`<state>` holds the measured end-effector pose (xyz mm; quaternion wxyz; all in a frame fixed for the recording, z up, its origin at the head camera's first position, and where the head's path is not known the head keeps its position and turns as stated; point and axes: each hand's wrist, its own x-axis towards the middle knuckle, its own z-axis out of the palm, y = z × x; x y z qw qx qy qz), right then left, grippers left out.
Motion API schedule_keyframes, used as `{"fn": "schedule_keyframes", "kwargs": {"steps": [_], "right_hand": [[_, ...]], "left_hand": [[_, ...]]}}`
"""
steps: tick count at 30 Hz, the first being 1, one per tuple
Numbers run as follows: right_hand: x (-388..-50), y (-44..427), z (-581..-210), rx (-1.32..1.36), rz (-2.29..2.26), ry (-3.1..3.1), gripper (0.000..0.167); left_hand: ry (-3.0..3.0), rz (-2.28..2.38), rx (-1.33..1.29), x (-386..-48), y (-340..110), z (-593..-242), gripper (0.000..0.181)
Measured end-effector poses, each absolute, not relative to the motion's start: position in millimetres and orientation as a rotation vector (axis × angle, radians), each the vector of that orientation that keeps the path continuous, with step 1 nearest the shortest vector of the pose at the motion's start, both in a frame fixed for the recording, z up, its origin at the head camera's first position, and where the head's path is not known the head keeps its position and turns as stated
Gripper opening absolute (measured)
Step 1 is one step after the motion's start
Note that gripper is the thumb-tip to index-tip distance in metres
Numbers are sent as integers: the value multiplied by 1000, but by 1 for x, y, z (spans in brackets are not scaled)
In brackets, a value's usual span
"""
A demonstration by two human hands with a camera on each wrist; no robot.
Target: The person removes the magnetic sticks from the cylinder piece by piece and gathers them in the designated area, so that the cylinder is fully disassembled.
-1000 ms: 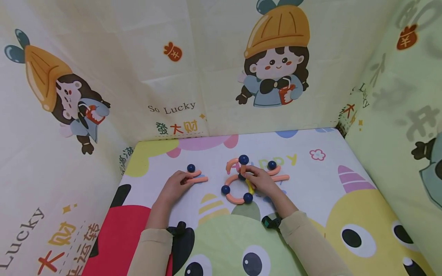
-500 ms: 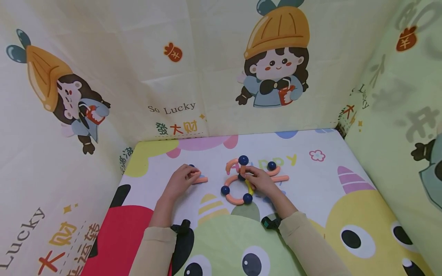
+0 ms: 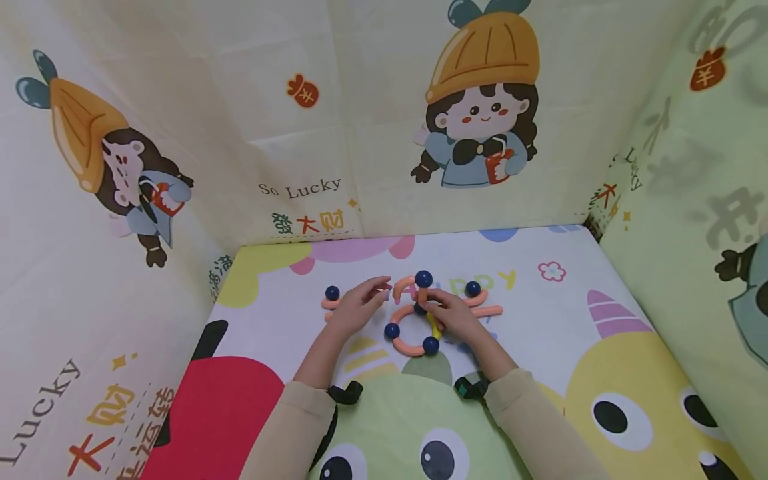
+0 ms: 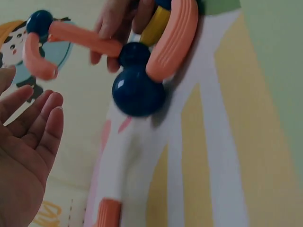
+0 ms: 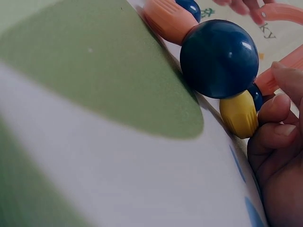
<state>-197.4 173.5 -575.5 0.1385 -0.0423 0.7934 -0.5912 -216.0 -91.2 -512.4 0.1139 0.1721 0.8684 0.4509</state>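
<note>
A ring of curved pink rods (image 3: 409, 349), one yellow rod (image 5: 238, 115) and blue balls (image 3: 431, 345) lies on the table. From its far ball a short straight pink rod (image 4: 87, 39) rises to another blue ball (image 3: 423, 279), from which a curved pink rod (image 3: 401, 287) extends leftward. The right hand (image 3: 454, 313) pinches the upright rod just above the ring. Left of the curved rod, the left hand (image 3: 360, 305) hovers with relaxed fingers, touching nothing; its palm shows in the left wrist view.
Left of the ring, partly behind the left hand, lie a blue ball (image 3: 333, 293) and pink rods (image 3: 329, 304). At the right are another blue ball (image 3: 473, 288), a curved pink rod and a straight one (image 3: 487, 310). Printed cloth walls surround the table's back and sides.
The left hand has moved right, away from the loose pink rods at the left, towards the curved rod on the raised ball. The right hand keeps its hold and place.
</note>
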Motion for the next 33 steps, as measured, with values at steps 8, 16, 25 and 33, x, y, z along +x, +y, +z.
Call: {"fn": "schedule_keyframes", "kwargs": {"steps": [8, 16, 25, 33], "right_hand": [[-196, 173, -574, -124, -1702, 2296, 46], [-197, 174, -576, -133, -1688, 2318, 40], [-196, 174, -575, -167, -1683, 2349, 41], [-195, 174, -572, -169, -1688, 2341, 40]], "left_hand": [[2462, 1363, 452, -217, -69, -512, 49], [2502, 1353, 432, -217, -68, -517, 41], [2581, 1241, 508, -218, -72, -526, 41], [2662, 1201, 599, -215, -92, -532, 33]]}}
